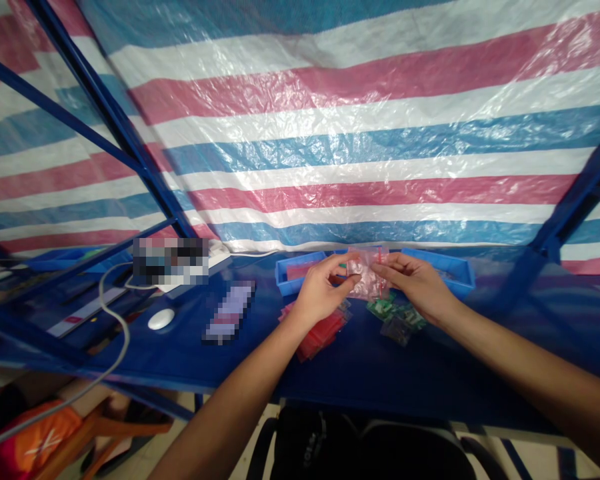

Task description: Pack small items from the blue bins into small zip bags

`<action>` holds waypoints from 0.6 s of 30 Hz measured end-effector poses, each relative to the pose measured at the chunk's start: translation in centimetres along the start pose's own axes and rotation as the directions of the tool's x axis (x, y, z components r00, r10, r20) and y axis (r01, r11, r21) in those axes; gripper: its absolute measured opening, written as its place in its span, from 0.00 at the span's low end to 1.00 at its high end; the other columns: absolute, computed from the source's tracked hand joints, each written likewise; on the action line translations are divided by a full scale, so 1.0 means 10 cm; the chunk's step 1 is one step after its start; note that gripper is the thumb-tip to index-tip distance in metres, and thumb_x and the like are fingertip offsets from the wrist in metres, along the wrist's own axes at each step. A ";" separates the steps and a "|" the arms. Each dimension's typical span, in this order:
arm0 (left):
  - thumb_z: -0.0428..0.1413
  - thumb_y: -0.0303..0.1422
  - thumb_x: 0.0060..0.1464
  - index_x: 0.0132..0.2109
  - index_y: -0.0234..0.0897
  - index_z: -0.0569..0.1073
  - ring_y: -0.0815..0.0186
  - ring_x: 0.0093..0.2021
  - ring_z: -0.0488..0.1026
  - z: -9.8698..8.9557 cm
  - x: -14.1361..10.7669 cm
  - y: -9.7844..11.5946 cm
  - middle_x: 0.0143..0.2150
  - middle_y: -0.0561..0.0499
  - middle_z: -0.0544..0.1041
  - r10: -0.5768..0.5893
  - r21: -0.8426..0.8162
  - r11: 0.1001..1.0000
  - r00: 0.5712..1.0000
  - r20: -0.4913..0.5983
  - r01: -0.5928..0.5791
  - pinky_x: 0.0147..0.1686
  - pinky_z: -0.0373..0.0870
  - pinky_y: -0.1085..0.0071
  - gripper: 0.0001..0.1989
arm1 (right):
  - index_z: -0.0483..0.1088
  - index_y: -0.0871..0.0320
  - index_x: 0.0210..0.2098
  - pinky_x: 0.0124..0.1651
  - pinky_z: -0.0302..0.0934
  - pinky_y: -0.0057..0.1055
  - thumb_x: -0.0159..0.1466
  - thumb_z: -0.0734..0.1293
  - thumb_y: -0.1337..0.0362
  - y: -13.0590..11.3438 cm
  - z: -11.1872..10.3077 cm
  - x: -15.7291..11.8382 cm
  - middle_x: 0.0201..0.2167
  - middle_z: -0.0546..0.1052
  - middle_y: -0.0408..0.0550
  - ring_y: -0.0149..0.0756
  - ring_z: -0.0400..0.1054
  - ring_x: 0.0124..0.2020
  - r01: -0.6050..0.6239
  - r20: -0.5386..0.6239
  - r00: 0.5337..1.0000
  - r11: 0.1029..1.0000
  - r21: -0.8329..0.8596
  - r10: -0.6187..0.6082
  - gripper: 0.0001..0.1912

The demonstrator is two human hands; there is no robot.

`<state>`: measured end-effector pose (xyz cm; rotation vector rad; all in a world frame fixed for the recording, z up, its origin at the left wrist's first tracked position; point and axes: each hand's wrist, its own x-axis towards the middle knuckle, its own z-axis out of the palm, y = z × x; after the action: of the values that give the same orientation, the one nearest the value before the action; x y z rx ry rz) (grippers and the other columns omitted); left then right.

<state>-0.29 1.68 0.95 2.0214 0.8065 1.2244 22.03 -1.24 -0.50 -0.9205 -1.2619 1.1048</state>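
Observation:
Both hands hold up a small clear zip bag with a red strip along its right side. My left hand pinches its left edge between thumb and fingers. My right hand is closed on the right edge near the strip. Below my left hand lies a pile of red zip bags. Under the right hand are green circuit boards and a dark bagged piece. Whether anything is inside the held bag is too unclear to tell.
Blue bins stand along the back of the blue table: a left bin and a right bin. A blurred-out phone-like object, a white mouse and a cable lie leftward. Another person's orange clothing shows lower left.

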 end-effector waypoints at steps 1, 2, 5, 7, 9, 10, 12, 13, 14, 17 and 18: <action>0.68 0.38 0.59 0.62 0.40 0.80 0.63 0.41 0.80 0.00 0.00 0.00 0.46 0.45 0.85 -0.001 -0.004 1.000 1.000 -0.013 0.001 0.43 0.77 0.69 0.25 | 0.81 0.49 0.39 0.47 0.74 0.39 0.58 0.81 0.46 -0.01 0.01 0.00 0.41 0.86 0.44 0.42 0.79 0.39 -0.005 0.022 1.000 1.000 0.004 0.005 0.18; 0.68 0.38 0.59 0.63 0.40 0.79 0.63 0.40 0.80 0.00 -0.01 0.00 0.45 0.45 0.85 -0.002 -0.007 1.000 1.000 -0.018 0.002 0.42 0.77 0.69 0.26 | 0.81 0.50 0.39 0.48 0.74 0.39 0.57 0.82 0.47 -0.01 0.01 -0.01 0.41 0.87 0.45 0.42 0.79 0.39 -0.012 0.036 0.999 1.000 0.007 0.012 0.18; 0.67 0.39 0.60 0.65 0.41 0.78 0.61 0.42 0.80 -0.01 -0.02 0.02 0.46 0.45 0.85 0.008 -0.015 1.000 1.000 0.027 -0.007 0.44 0.78 0.67 0.27 | 0.81 0.50 0.39 0.47 0.74 0.39 0.55 0.83 0.47 0.00 0.01 0.00 0.41 0.87 0.45 0.43 0.80 0.38 -0.019 0.020 1.000 1.000 0.018 0.019 0.20; 0.67 0.39 0.60 0.64 0.41 0.79 0.58 0.46 0.81 -0.01 -0.02 0.04 0.47 0.44 0.85 0.028 -0.020 0.999 0.997 0.067 -0.026 0.47 0.78 0.64 0.26 | 0.81 0.50 0.39 0.44 0.75 0.39 0.54 0.83 0.45 0.02 0.00 0.01 0.40 0.87 0.45 0.43 0.79 0.37 -0.015 -0.005 1.000 1.000 0.025 0.015 0.21; 0.68 0.39 0.60 0.62 0.42 0.80 0.54 0.51 0.81 -0.01 -0.03 0.04 0.48 0.43 0.85 0.049 -0.027 0.999 0.995 0.085 -0.047 0.51 0.78 0.61 0.24 | 0.80 0.49 0.38 0.41 0.75 0.38 0.54 0.83 0.44 0.03 0.00 0.01 0.39 0.86 0.44 0.42 0.79 0.36 -0.009 -0.022 1.000 0.999 0.037 0.009 0.21; 0.67 0.38 0.60 0.62 0.42 0.80 0.53 0.52 0.81 -0.01 -0.03 0.04 0.50 0.43 0.84 0.054 -0.033 0.998 0.995 0.089 -0.051 0.52 0.78 0.59 0.24 | 0.80 0.49 0.37 0.40 0.74 0.38 0.55 0.82 0.44 0.04 -0.01 0.01 0.38 0.86 0.43 0.42 0.79 0.35 -0.006 -0.025 1.000 0.999 0.043 0.007 0.21; 0.66 0.38 0.61 0.66 0.44 0.77 0.52 0.54 0.81 0.00 -0.04 0.03 0.55 0.42 0.83 0.049 -0.067 0.997 0.993 0.105 -0.042 0.53 0.78 0.58 0.27 | 0.78 0.49 0.35 0.39 0.74 0.37 0.57 0.81 0.44 0.05 0.00 0.00 0.36 0.85 0.42 0.41 0.78 0.34 -0.003 -0.026 1.000 0.999 0.049 0.004 0.19; 0.65 0.38 0.62 0.70 0.45 0.73 0.53 0.53 0.81 0.01 -0.04 0.02 0.57 0.42 0.82 0.036 -0.098 0.995 0.992 0.120 -0.025 0.52 0.78 0.59 0.31 | 0.78 0.49 0.36 0.40 0.74 0.37 0.58 0.81 0.44 0.05 0.00 0.00 0.35 0.85 0.42 0.41 0.78 0.34 -0.003 -0.021 1.000 0.999 0.048 0.004 0.18; 0.65 0.37 0.63 0.74 0.46 0.67 0.54 0.52 0.82 0.01 -0.04 0.02 0.57 0.41 0.82 0.021 -0.138 0.990 0.991 0.136 -0.002 0.51 0.79 0.61 0.35 | 0.78 0.49 0.36 0.41 0.74 0.38 0.59 0.80 0.45 0.06 0.01 0.00 0.36 0.85 0.43 0.41 0.79 0.35 -0.002 -0.015 1.000 0.999 0.046 0.003 0.18; 0.66 0.36 0.61 0.81 0.47 0.47 0.58 0.46 0.83 0.04 -0.05 -0.02 0.50 0.44 0.83 -0.016 -0.246 0.968 0.987 0.158 0.055 0.46 0.78 0.66 0.50 | 0.79 0.49 0.39 0.47 0.74 0.39 0.59 0.81 0.47 0.08 0.01 0.00 0.40 0.86 0.44 0.43 0.80 0.40 0.008 0.014 1.000 0.999 0.051 -0.009 0.18; 0.67 0.36 0.60 0.81 0.46 0.45 0.60 0.45 0.83 0.04 -0.05 -0.04 0.47 0.46 0.83 -0.024 -0.260 0.964 0.988 0.155 0.064 0.45 0.78 0.68 0.53 | 0.79 0.49 0.40 0.48 0.74 0.40 0.58 0.81 0.48 0.08 0.01 0.00 0.41 0.86 0.44 0.44 0.80 0.41 0.014 0.020 1.000 0.998 0.057 -0.016 0.18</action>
<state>-0.16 1.42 0.25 1.8423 0.5792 1.0771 21.81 -1.01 -1.29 -0.8577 -1.2460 1.1351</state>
